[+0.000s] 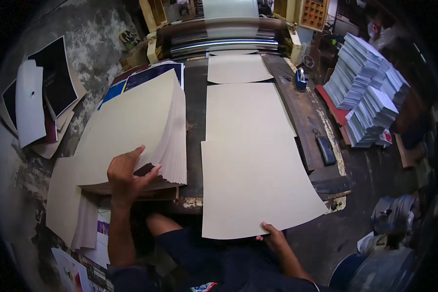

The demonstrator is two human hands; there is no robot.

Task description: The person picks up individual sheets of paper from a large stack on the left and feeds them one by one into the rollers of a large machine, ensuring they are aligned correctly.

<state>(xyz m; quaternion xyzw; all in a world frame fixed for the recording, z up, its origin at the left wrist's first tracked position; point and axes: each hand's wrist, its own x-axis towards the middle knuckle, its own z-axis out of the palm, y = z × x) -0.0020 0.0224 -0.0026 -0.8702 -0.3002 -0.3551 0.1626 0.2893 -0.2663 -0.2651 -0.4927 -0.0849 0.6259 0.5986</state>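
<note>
A large cream paper sheet (258, 185) lies over the front of the machine's bed, its near edge sticking out toward me. My right hand (275, 237) pinches that near edge, thumb on top. Under its far end lies a second sheet (246, 109), and a third sheet (238, 69) is close to the rollers. On the left stands a thick stack of cream sheets (131, 114), its edges fanned on the right side. My left hand (129, 170) is at the stack's near edge, thumb and fingers apart, holding nothing.
Shiny rollers (224, 45) with clear film (231, 17) span the far end. A tape dispenser (301, 79) and a dark pouch (325, 150) lie on the bed's right side. Further right are piled paper bundles (370, 92). Loose dark and white sheets (31, 104) lie on the left floor.
</note>
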